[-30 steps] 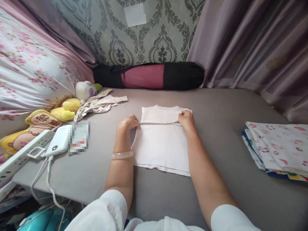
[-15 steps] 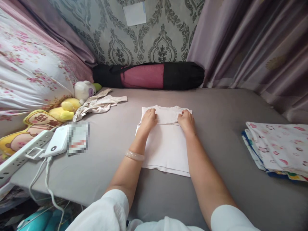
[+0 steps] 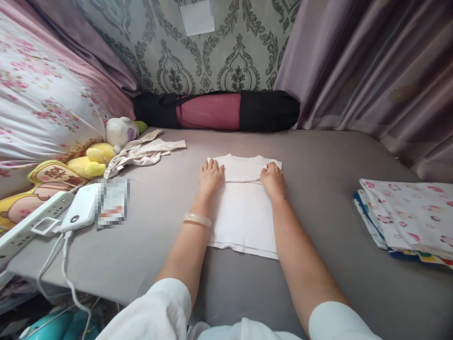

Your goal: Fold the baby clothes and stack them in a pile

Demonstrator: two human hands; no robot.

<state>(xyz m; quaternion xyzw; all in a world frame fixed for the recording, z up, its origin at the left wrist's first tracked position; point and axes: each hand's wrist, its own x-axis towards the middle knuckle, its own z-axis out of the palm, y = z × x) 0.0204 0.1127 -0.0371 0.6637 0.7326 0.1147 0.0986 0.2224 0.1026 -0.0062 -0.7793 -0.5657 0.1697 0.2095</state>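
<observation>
While your left hand [image 3: 211, 176] lay spread flat on the shirt [image 3: 244, 212] beneath both hands, your right hand [image 3: 273, 179] pinched it near the opposite edge, apparently to keep the folded part from shifting.

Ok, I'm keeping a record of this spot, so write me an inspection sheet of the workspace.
Surface: grey cloth cover.
Job's things: white cloth top, laid flat, neckline at far end.
Clutter: crumpled beige garment, yellow plush toy, folded patterned white cloth, white plastic power bank.
Grips: left hand spread on the top's far left; right hand curled at its far right.
Cables: thin white cables beside the power bank.
Surroundings: grey patterned wall, mauve fabric curtain, black-and-pink cylindrical bag.
</observation>
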